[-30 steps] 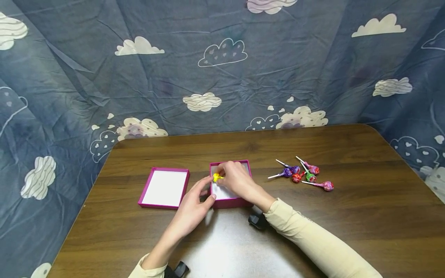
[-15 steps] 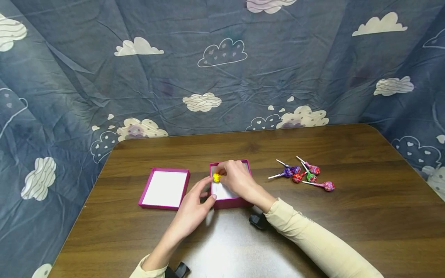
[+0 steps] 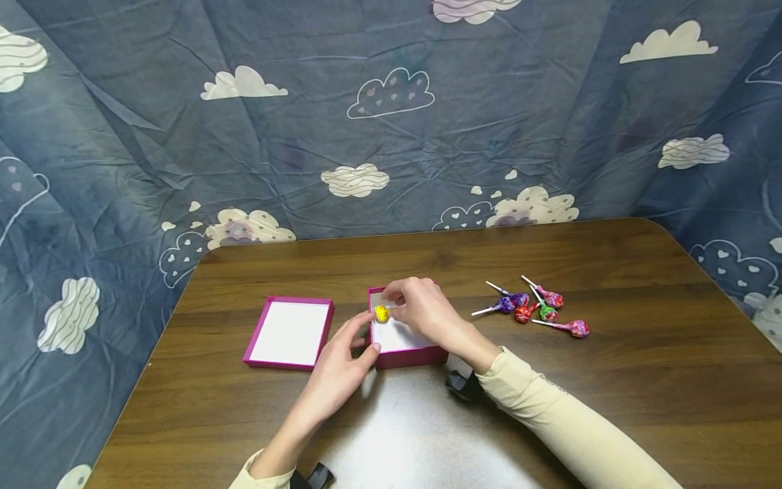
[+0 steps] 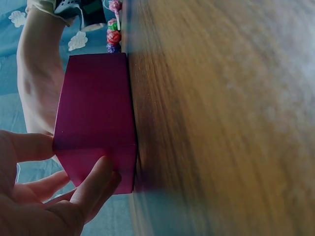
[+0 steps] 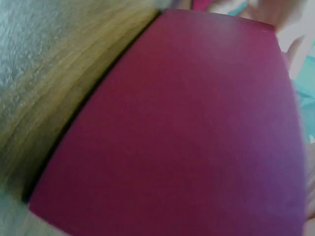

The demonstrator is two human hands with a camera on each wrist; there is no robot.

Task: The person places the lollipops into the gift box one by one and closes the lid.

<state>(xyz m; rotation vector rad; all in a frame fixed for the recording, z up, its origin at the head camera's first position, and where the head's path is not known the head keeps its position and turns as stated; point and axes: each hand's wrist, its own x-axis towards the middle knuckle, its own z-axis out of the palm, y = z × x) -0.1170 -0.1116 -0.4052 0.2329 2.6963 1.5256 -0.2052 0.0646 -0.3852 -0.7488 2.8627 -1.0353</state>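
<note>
Left hand (image 3: pixel 339 368), grip spread apart, touches the box (image 3: pixel 409 358) at its left side! Right hand (image 3: pixel 424 312) is over the box, beside the yellow lollipop (image 3: pixel 381 314) (inside, near the left wall); that grip, apart or clamped, I can't tell!

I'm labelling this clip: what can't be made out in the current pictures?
Head view: any stick on the yellow-wrapped candy, perhaps behind the right hand.
Head view: far interior of the magenta box, partly behind that hand.
Head view: print on the lollipop wrappers, too small.
Both wrist views: inside the box, hidden by its walls.
</note>
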